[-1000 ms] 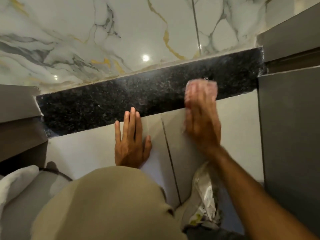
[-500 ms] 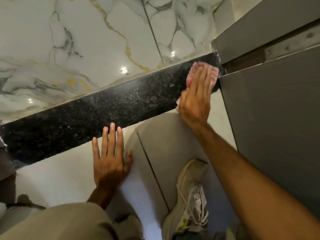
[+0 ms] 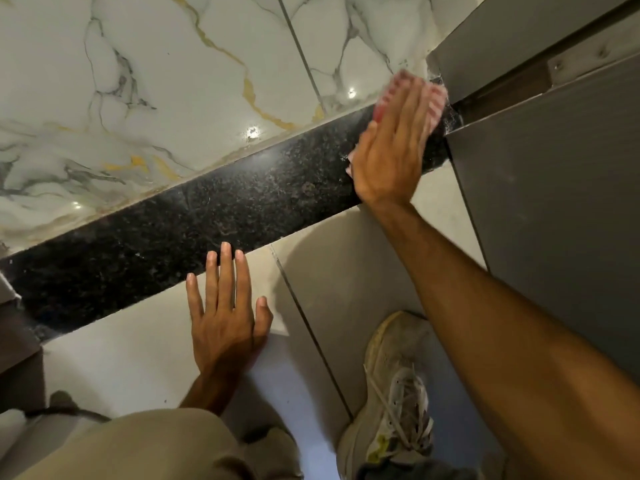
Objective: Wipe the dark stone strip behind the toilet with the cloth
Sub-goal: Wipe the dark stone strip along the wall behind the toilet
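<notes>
A dark speckled stone strip runs diagonally from lower left to upper right between the marble wall and the pale floor tiles. My right hand lies flat on a pink cloth, pressing it on the strip's far right end beside the grey door. Only the cloth's edges show around my fingers. My left hand rests flat on the floor tile, fingers apart, with its fingertips at the strip's near edge. It holds nothing.
White marble wall with gold veins rises behind the strip. A grey door and its frame bound the right side. My white shoe stands on the tile at lower right. My knee in beige cloth fills the bottom left.
My right hand has slid the cloth to the right along the strip, up to the door frame corner. My left hand has stayed flat on the tile.
</notes>
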